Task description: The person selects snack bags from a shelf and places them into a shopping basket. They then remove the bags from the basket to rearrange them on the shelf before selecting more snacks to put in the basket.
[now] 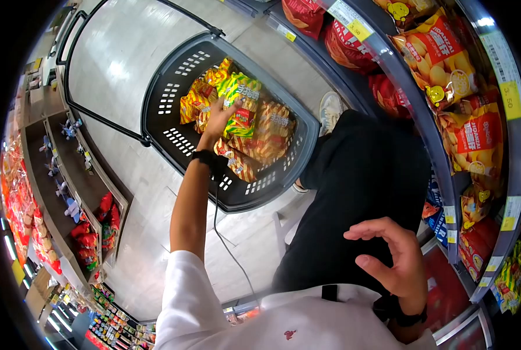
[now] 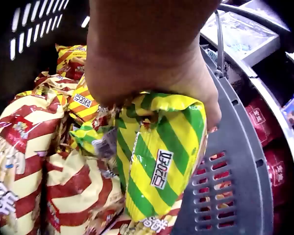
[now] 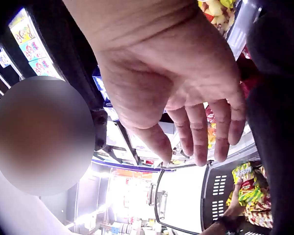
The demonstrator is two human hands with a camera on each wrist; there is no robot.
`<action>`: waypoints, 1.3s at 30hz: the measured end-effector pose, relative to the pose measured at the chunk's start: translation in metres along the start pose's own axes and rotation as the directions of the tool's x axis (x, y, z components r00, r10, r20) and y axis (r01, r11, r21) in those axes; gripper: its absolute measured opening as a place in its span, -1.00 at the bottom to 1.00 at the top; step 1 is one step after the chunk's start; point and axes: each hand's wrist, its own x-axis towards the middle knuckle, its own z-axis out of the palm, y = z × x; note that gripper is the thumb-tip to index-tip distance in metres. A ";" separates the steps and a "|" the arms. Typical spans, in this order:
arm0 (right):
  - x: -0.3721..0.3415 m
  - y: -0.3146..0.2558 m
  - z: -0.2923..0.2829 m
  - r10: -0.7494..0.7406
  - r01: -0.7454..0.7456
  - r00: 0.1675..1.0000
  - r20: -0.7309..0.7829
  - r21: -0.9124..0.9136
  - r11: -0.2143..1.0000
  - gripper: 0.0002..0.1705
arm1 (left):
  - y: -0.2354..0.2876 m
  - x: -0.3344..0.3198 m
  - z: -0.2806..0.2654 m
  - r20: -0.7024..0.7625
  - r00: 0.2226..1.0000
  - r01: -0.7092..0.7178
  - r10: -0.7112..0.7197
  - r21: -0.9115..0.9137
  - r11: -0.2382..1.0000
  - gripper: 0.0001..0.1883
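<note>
My left hand (image 1: 216,121) reaches down into a dark grey shopping basket (image 1: 161,123) and grips a green-and-yellow striped snack bag (image 2: 159,161) near its top end. Part of another green-and-yellow bag (image 2: 90,138) shows beside it in the left wrist view. Around them lie cream-and-brown striped snack bags (image 1: 275,128) and yellow-and-red striped bags (image 1: 195,100). The left fingers are mostly hidden behind the wrist in that view. My right hand (image 1: 392,256) hovers in front of my body near my thigh, fingers apart and gently bent, holding nothing.
Curved store shelves (image 1: 409,99) on the right hold red and yellow snack bags (image 1: 470,134) with price tags. The basket's handle (image 1: 100,114) lies out to the left over the pale floor (image 1: 120,70). A wooden display stand (image 1: 91,186) is at far left. My shoe (image 1: 331,111) is close beside the basket.
</note>
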 end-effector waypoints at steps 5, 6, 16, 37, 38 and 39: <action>-0.003 0.006 0.004 -0.054 0.053 0.998 0.014 0.060 0.997 -0.53 | 0.053 -0.062 -0.023 -0.102 0.991 -0.122 0.088 -0.397 0.910 -0.54; -0.004 0.008 0.004 -0.094 0.093 0.995 0.017 0.069 0.993 -0.51 | 0.062 -0.079 -0.031 -0.086 0.995 -0.095 0.059 -0.521 0.848 -0.54; 0.009 0.035 0.033 -0.181 -0.077 0.944 0.275 0.719 0.691 -0.08 | 0.201 -0.309 -0.003 0.217 0.949 0.154 0.227 -0.952 0.266 -0.07; -0.176 -0.006 -0.042 -0.520 0.657 0.482 -0.705 -0.101 0.747 0.14 | 0.421 -0.381 0.122 0.010 0.824 -0.510 0.566 -0.421 0.750 0.17; -0.188 -0.004 -0.044 -0.517 0.604 0.476 -0.711 -0.163 0.780 0.14 | 0.446 -0.391 0.132 0.101 0.819 -0.478 0.564 -0.424 0.769 0.30; -0.201 0.001 -0.046 -0.513 0.545 0.474 -0.716 -0.219 0.809 0.14 | 0.441 -0.388 0.143 0.116 0.779 -0.531 0.616 -0.401 0.747 0.28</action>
